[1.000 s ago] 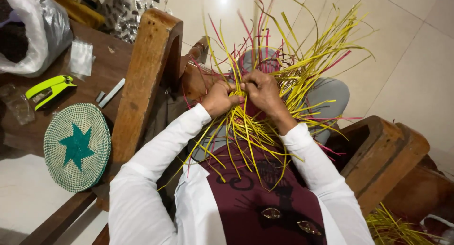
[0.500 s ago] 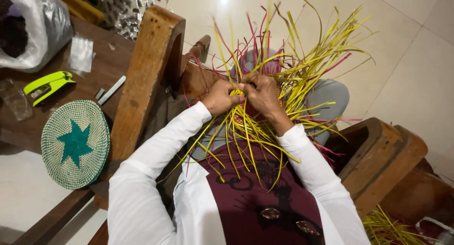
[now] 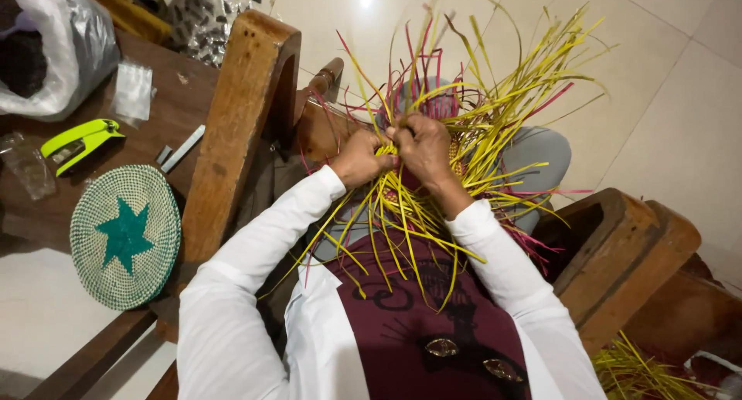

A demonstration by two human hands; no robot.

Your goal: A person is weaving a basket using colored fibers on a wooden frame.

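A bundle of long yellow and pink weaving strips (image 3: 495, 114) fans out above my lap. My left hand (image 3: 359, 159) and my right hand (image 3: 421, 146) meet at the middle of the bundle, both with fingers closed on the strips. Loose yellow strip ends hang down over my maroon top and white sleeves. What lies under the hands at the bundle's centre is hidden.
A wooden chair arm (image 3: 236, 114) rises at my left, another (image 3: 626, 253) at my right. On the dark table at left lie a round woven mat with a green star (image 3: 124, 236), a lime-green stapler (image 3: 81, 141), small plastic packets and a grey bag (image 3: 54, 44). More yellow strips (image 3: 634, 373) lie low right.
My hands stay at the centre of the bundle with small finger movements. The view has shifted a little; the strips sway slightly.
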